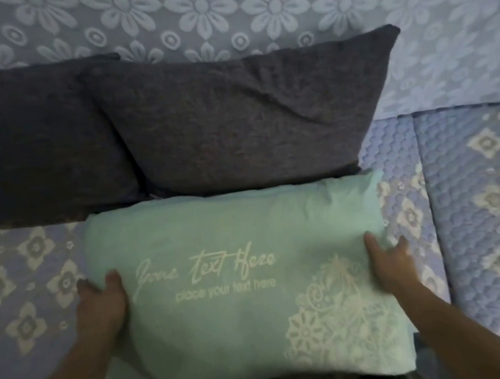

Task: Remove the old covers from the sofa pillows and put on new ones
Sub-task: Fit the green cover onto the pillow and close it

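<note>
Mint pillow point(236, 276) between hands: left point(101, 306), right point(391, 265) grip sides

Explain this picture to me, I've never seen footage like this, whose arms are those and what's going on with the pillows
There is no machine here. The one picture comes from a camera worn on a person's head, looking down at their own bare arms. The left hand and right hand grip the two sides of a mint-green pillow printed with pale script and a lace pattern. It is at the front of a sofa seat covered in patterned blue fabric. Behind it, two dark grey pillows lean against the flowered backrest, the right one overlapping the left one.
</note>
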Demonstrator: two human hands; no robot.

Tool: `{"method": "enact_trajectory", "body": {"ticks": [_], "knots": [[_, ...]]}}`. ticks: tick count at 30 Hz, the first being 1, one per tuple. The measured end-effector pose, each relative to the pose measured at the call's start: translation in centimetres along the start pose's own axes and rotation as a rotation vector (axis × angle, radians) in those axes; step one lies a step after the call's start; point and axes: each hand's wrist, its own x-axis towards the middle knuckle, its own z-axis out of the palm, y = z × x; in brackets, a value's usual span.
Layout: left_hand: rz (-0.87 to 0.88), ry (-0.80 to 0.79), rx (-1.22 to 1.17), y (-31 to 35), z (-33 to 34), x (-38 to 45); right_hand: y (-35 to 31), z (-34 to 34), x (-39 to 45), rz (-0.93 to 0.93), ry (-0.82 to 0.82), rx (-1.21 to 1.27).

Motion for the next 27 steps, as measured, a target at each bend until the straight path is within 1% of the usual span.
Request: {"method": "enact_trajectory", "body": {"ticks": [1, 2, 3, 4, 6, 8, 9, 11, 12, 13, 14, 16, 18, 21, 23, 24, 25, 26, 27], "knots": [[-0.054, -0.049, 0.0, -0.4, 0.3, 0.5, 1.4, 0.3, 0.0, 0.105, -0.131, 0.11], [-0.067, -0.069, 0.016, -0.7, 0.7, 0.6, 2.6, 0.6, -0.3, 0.149, -0.204, 0.189], [-0.039, -0.071, 0.022, -0.3, 1.1, -0.1, 3.2, 0.4, -0.9, 0.142, -0.22, 0.234], [0.001, -0.065, 0.019, 0.3, 1.1, -0.7, 2.9, -0.4, -2.2, 0.129, -0.182, 0.258], [0.039, -0.045, -0.039, 2.3, 0.1, -3.8, 2.1, -2.4, -3.5, 0.074, 0.003, 0.178], [0.11, -0.018, -0.12, 4.4, -1.5, -8.3, 1.4, -8.2, -5.4, 0.008, 0.138, 0.128], [0.104, -0.02, -0.163, 4.9, -1.9, -9.9, 1.4, -10.0, -5.6, -0.019, 0.184, 0.117], [0.12, -0.061, -0.254, 6.7, -2.0, -14.2, 3.2, -15.7, -5.3, 0.004, 0.293, 0.108], [0.117, -0.083, -0.317, 8.1, -1.5, -16.8, 4.6, -18.8, -5.2, 0.026, 0.336, 0.144], [0.092, -0.103, -0.386, 10.1, -0.7, -19.6, 6.0, -22.1, -5.1, 0.047, 0.369, 0.174], [0.044, -0.111, -0.448, 11.4, 0.2, -21.1, 6.9, -23.8, -4.6, 0.069, 0.381, 0.18], [0.019, -0.099, -0.527, 15.5, 2.1, -25.2, 8.3, -28.0, -3.8, 0.093, 0.433, 0.232], [0.075, -0.08, -0.625, 20.7, 4.3, -29.7, 8.1, -33.3, -1.7, 0.067, 0.518, 0.375], [0.235, -0.011, -0.761, 29.3, 6.8, -35.8, 6.7, -42.2, 2.6, 0.011, 0.674, 0.561], [0.32, 0.051, -0.825, 33.7, 7.8, -39.4, 5.4, -48.1, 6.4, -0.077, 0.743, 0.674], [0.357, 0.087, -0.834, 35.9, 8.9, -41.3, 4.9, -51.2, 8.9, -0.133, 0.757, 0.702], [0.398, 0.139, -0.851, 38.5, 10.7, -42.9, 4.3, -54.0, 12.0, -0.152, 0.763, 0.738], [0.429, 0.165, -0.872, 39.7, 11.5, -43.7, 3.7, -55.9, 13.3, -0.176, 0.762, 0.743], [0.465, 0.187, -0.855, 41.5, 13.2, -44.3, 3.3, -57.3, 16.3, -0.185, 0.713, 0.724]]}}
